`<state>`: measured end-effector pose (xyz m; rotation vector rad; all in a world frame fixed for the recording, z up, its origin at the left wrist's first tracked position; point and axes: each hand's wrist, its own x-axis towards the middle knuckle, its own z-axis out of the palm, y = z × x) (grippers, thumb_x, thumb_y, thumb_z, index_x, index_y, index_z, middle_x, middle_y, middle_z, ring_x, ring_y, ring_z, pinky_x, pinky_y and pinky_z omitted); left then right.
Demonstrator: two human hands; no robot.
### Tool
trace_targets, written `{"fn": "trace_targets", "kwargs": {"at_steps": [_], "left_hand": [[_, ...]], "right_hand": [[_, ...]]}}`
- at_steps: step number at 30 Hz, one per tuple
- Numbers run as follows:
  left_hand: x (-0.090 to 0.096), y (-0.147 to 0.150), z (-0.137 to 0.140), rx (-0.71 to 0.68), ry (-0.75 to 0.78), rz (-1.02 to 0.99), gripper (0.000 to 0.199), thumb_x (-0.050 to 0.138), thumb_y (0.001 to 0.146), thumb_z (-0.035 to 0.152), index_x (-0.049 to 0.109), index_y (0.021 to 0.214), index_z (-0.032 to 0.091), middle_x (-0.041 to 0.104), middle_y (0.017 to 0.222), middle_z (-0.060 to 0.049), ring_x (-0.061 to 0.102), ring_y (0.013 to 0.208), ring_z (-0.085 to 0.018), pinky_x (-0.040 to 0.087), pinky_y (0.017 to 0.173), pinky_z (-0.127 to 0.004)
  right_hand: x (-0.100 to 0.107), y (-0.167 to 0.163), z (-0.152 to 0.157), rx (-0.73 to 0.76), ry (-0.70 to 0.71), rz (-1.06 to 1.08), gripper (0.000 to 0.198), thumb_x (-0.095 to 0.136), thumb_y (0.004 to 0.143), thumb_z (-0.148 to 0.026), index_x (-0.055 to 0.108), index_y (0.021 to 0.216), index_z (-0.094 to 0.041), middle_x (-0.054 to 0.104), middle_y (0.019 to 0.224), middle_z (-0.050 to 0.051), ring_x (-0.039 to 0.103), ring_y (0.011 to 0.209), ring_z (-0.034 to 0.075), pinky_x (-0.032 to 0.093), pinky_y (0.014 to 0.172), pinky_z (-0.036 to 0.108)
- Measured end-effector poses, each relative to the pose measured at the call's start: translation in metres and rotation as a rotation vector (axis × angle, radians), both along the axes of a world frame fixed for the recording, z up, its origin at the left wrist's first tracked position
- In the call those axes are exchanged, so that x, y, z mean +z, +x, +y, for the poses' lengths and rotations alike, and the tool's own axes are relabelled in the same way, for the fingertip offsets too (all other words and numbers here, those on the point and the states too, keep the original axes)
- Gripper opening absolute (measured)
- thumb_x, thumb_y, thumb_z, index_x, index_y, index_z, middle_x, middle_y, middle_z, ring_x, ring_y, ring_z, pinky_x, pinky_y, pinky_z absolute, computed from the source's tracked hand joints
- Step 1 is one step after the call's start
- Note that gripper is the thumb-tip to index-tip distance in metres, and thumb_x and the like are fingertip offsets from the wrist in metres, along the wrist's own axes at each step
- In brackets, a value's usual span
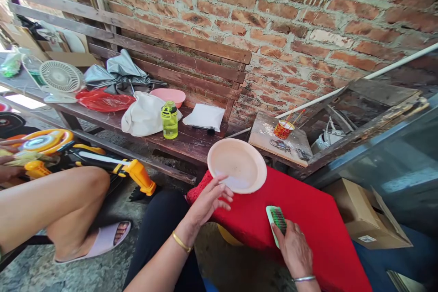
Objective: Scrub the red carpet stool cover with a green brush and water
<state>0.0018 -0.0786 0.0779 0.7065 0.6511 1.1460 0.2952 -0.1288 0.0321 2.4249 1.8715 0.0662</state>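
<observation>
A pale basin (pixel 236 157) with some water in it stands on the red tablecloth (pixel 308 205), at the end toward the bench. My left hand (pixel 210 200) is open, its fingers spread in front of the basin's near rim; from this angle I cannot tell whether they touch it. To the right, my right hand (pixel 294 246) grips a scrubbing brush (pixel 278 220) with a light green body. Its green and dark bristles face up, over the red cloth. The part of the brush under my palm is hidden.
A wooden bench (pixel 191 143) along the brick wall holds a green bottle (pixel 169 121), a white bag (pixel 143 116) and a fan (pixel 61 76). A cardboard box (pixel 362 214) stands right of the table. At left, another person (pixel 68 196) sits with an orange-and-black object.
</observation>
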Motion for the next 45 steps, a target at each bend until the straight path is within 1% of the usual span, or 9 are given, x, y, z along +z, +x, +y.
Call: {"fn": "trace_targets", "kwargs": {"at_steps": [2, 3, 8, 12, 22, 27, 33, 41, 45], "left_hand": [[0.001, 0.002, -0.004, -0.210, -0.041, -0.068, 0.070, 0.071, 0.078, 0.055, 0.048, 0.136, 0.021, 0.068, 0.092, -0.008, 0.068, 0.074, -0.022, 0.053, 0.057, -0.031], [0.000, 0.003, -0.004, -0.225, -0.057, -0.074, 0.072, 0.071, 0.078, 0.055, 0.046, 0.136, 0.021, 0.068, 0.090, -0.008, 0.068, 0.071, -0.021, 0.052, 0.055, -0.030], [-0.005, 0.004, 0.006, 0.051, -0.079, -0.027, 0.056, 0.076, 0.076, 0.049, 0.055, 0.116, 0.017, 0.065, 0.075, -0.001, 0.064, 0.058, -0.014, 0.049, 0.051, -0.023], [-0.005, 0.003, 0.011, 0.096, -0.074, 0.036, 0.047, 0.079, 0.071, 0.047, 0.061, 0.100, 0.015, 0.064, 0.071, 0.000, 0.061, 0.054, -0.011, 0.044, 0.048, -0.020], [-0.006, 0.004, 0.009, 0.151, -0.056, 0.134, 0.044, 0.080, 0.065, 0.046, 0.063, 0.091, 0.015, 0.064, 0.068, 0.000, 0.057, 0.053, -0.009, 0.040, 0.049, -0.020], [-0.009, 0.003, 0.009, 0.178, -0.062, 0.161, 0.044, 0.081, 0.064, 0.047, 0.063, 0.090, 0.016, 0.063, 0.067, 0.001, 0.057, 0.053, -0.010, 0.042, 0.050, -0.020], [-0.015, 0.002, 0.012, 0.201, -0.062, 0.207, 0.052, 0.083, 0.058, 0.051, 0.065, 0.090, 0.015, 0.064, 0.065, 0.000, 0.057, 0.053, -0.011, 0.042, 0.050, -0.021], [-0.020, 0.007, 0.015, 0.205, -0.016, 0.304, 0.049, 0.081, 0.061, 0.052, 0.066, 0.090, 0.015, 0.064, 0.066, -0.001, 0.058, 0.054, -0.013, 0.044, 0.050, -0.023], [-0.023, 0.009, 0.019, 0.214, 0.010, 0.340, 0.050, 0.081, 0.058, 0.054, 0.066, 0.087, 0.016, 0.063, 0.064, -0.001, 0.057, 0.052, -0.013, 0.043, 0.049, -0.023]], "right_hand": [[0.001, 0.002, -0.005, -0.008, -0.013, 0.035, 0.049, 0.033, 0.097, -0.053, 0.059, 0.115, -0.015, 0.066, 0.108, 0.015, 0.067, 0.096, 0.026, 0.049, 0.076, 0.034], [0.001, -0.002, -0.007, 0.002, -0.016, 0.059, 0.050, 0.032, 0.097, -0.053, 0.059, 0.115, -0.015, 0.067, 0.108, 0.015, 0.067, 0.097, 0.026, 0.049, 0.076, 0.033], [0.001, -0.055, -0.007, 0.147, 0.006, 0.140, 0.050, 0.036, 0.096, -0.052, 0.061, 0.118, -0.016, 0.068, 0.115, 0.015, 0.065, 0.106, 0.027, 0.049, 0.086, 0.034], [0.000, -0.090, 0.002, 0.295, -0.021, 0.210, 0.048, 0.044, 0.094, -0.047, 0.060, 0.126, -0.015, 0.064, 0.127, 0.018, 0.062, 0.115, 0.029, 0.047, 0.095, 0.037], [0.016, 0.001, 0.021, -0.065, -0.045, 0.113, 0.046, 0.039, 0.096, -0.048, 0.055, 0.123, -0.014, 0.069, 0.112, 0.016, 0.067, 0.102, 0.026, 0.049, 0.079, 0.033], [0.021, -0.039, 0.044, -0.009, -0.008, 0.197, 0.048, 0.034, 0.097, -0.046, 0.047, 0.136, -0.021, 0.070, 0.108, 0.012, 0.070, 0.091, 0.025, 0.050, 0.073, 0.036], [0.001, -0.080, 0.058, 0.088, 0.084, 0.141, 0.047, 0.051, 0.092, -0.043, 0.055, 0.134, -0.024, 0.063, 0.117, 0.015, 0.061, 0.111, 0.030, 0.046, 0.092, 0.041], [-0.023, -0.052, 0.056, 0.073, 0.102, 0.118, 0.041, 0.042, 0.096, -0.042, 0.057, 0.132, -0.028, 0.060, 0.134, 0.011, 0.055, 0.123, 0.027, 0.040, 0.099, 0.040], [-0.020, -0.006, 0.050, 0.015, 0.130, 0.089, 0.038, 0.042, 0.096, -0.041, 0.058, 0.128, -0.029, 0.064, 0.130, 0.008, 0.057, 0.119, 0.024, 0.042, 0.095, 0.036]]}}
